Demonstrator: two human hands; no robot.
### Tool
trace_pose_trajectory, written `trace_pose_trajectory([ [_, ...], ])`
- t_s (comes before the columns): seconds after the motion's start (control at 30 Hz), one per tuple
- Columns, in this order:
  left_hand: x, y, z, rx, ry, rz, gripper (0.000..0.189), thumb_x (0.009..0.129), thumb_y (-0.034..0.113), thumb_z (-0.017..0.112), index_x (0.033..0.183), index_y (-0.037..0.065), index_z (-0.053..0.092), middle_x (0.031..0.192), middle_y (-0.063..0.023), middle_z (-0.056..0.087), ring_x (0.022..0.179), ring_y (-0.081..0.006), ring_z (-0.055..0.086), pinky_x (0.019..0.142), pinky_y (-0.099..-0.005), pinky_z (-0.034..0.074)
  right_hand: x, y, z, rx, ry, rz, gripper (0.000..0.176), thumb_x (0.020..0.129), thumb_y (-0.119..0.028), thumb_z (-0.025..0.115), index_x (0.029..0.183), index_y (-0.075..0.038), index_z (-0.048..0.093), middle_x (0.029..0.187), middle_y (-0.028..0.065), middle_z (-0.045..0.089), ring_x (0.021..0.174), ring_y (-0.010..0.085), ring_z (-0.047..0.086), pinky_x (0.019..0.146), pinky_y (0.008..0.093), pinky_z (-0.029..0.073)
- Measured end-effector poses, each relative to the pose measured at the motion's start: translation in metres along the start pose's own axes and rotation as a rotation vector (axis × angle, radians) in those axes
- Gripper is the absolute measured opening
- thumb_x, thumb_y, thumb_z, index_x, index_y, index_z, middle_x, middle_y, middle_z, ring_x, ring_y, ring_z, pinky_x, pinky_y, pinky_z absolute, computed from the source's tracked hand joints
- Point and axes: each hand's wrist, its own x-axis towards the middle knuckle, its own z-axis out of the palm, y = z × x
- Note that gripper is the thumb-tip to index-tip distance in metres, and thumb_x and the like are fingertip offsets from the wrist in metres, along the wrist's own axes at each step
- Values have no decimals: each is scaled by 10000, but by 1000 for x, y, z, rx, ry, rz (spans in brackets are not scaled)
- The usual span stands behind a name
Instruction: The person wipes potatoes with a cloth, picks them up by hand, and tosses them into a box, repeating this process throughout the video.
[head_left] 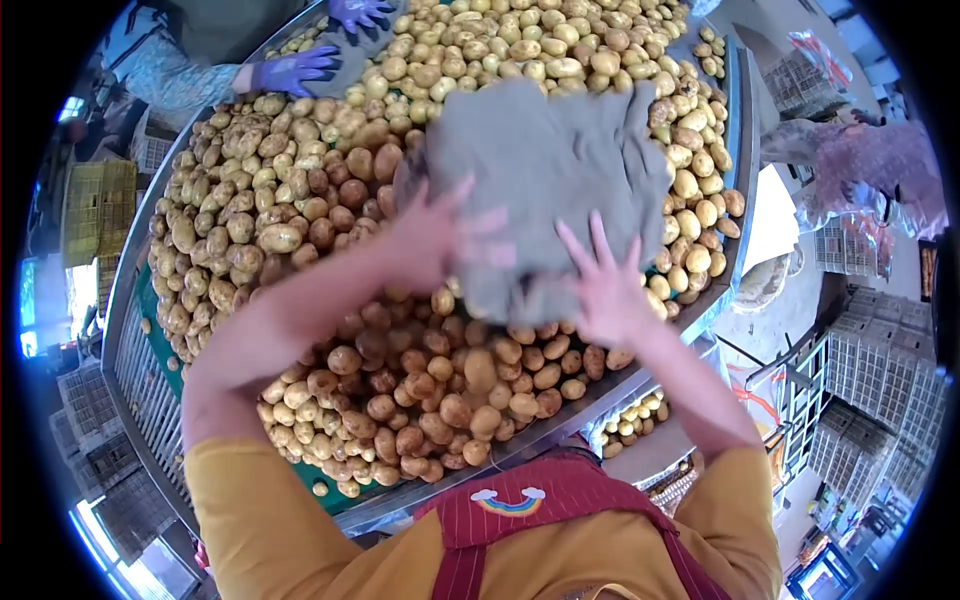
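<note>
A grey cloth (550,170) lies crumpled over a large heap of round, yellow-brown potatoes (420,390). My left hand (440,235), blurred by motion, is at the cloth's left side with its fingers spread. On the lower right part of the cloth rests my right hand (605,285), fingers apart and stretched forward. Neither hand grips anything that shows. The potatoes under the cloth are hidden.
The metal rim (590,405) of the sorting table runs in front of me. Another person's purple-gloved hands (300,72) touch a grey cloth at the upper left. Stacked crates (870,350) stand right; a person's patterned sleeve (870,165) shows beyond the table.
</note>
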Motion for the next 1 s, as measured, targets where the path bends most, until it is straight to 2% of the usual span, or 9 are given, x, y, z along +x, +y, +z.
trace_pose_trajectory([
  [0.1,2,10,78,200,328,288,808,751,325,720,1466,563,427,1689,-3,229,1549,-457,71,1067,-871,69,-42,-13,36,-75,-54,-23,703,637,-373,816,1310,-471,637,1682,94,170,1516,481,182,1048,863,152],
  [0.27,80,-38,47,301,530,228,858,727,345,746,1486,551,404,1685,14,236,1531,-445,176,1073,-864,124,42,60,28,-194,86,9,720,685,-372,806,1361,-470,575,1674,68,190,1508,402,250,1033,850,219],
  [0.33,103,-60,3,345,438,-16,905,738,185,770,1500,509,405,1683,45,225,1520,-410,225,1107,-789,262,94,91,4,-261,162,93,623,801,-386,730,1391,-466,547,1682,66,174,1519,383,238,1042,839,231],
  [0.47,119,-101,-15,268,554,-228,907,743,33,678,1478,510,443,1695,65,189,1517,-377,253,1166,-700,279,133,77,-8,-210,191,275,545,926,-402,601,1455,-469,489,1694,70,148,1540,383,184,1084,812,219],
  [0.57,84,-98,26,141,505,-18,824,745,73,697,1433,492,522,1698,12,182,1528,-396,207,1156,-704,289,77,37,6,-80,121,141,606,906,-413,614,1487,-477,453,1691,100,146,1557,386,115,1096,814,190],
  [0.67,6,-4,25,140,135,2,770,757,162,711,1416,517,531,1700,-81,143,1527,-466,129,1090,-710,351,-6,-21,15,-59,-36,-13,638,862,-403,666,1469,-474,484,1685,95,181,1556,370,138,1075,797,238],
  [0.77,-23,33,64,-6,204,51,691,767,198,675,1351,555,580,1684,-69,196,1508,-487,144,1005,-720,381,-59,-44,67,132,-123,-33,687,801,-396,740,1446,-469,515,1677,58,218,1562,345,125,1076,780,257],
  [0.83,-13,27,68,67,301,140,585,759,221,700,1237,558,666,1629,-49,316,1490,-467,198,984,-746,352,-44,-18,34,129,-190,-138,681,800,-395,747,1439,-466,523,1682,27,202,1569,330,95,1086,760,268],
  [1.0,74,-35,43,104,614,-6,595,760,197,734,1285,471,671,1624,-29,324,1465,-413,276,1042,-665,382,49,57,15,-65,133,-18,573,852,-373,691,1408,-436,569,1696,49,143,1560,345,91,1074,720,293],
])
